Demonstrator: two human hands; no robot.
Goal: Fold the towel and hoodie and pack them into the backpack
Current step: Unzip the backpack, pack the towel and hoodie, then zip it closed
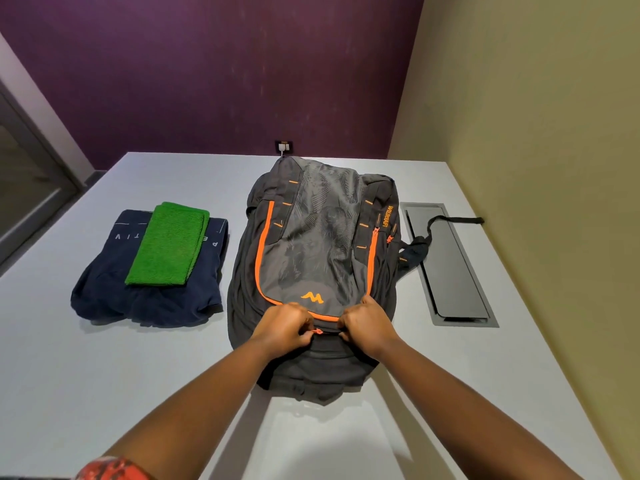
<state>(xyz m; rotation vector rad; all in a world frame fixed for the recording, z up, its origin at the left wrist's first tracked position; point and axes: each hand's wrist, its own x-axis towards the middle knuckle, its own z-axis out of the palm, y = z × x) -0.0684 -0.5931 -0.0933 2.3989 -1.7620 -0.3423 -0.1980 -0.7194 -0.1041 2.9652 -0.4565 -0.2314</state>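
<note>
Both our hands, left hand [284, 327] and right hand [363, 327], pinch zipper pull [318, 331] and fabric at backpack [311, 244] near end; soft, floppy. Folded towel [169, 242] on hoodie [149, 292] left of backpack, light, limp.

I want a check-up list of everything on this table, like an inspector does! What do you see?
Surface: pale grey table, matte.
Job's things: grey and black backpack with orange zips lies flat mid-table; folded green terry towel sits on the folded navy hoodie, left of the backpack, not yet packed.
Clutter: nothing seen.
Grippers: left hand pinches an orange zip pull at the backpack's near end; right hand grips the fabric beside it.
Cables: white plug in a wall socket behind the table; black strap trails over the dark recessed panel.
Surroundings: purple wall ahead, beige wall on the right.
</note>
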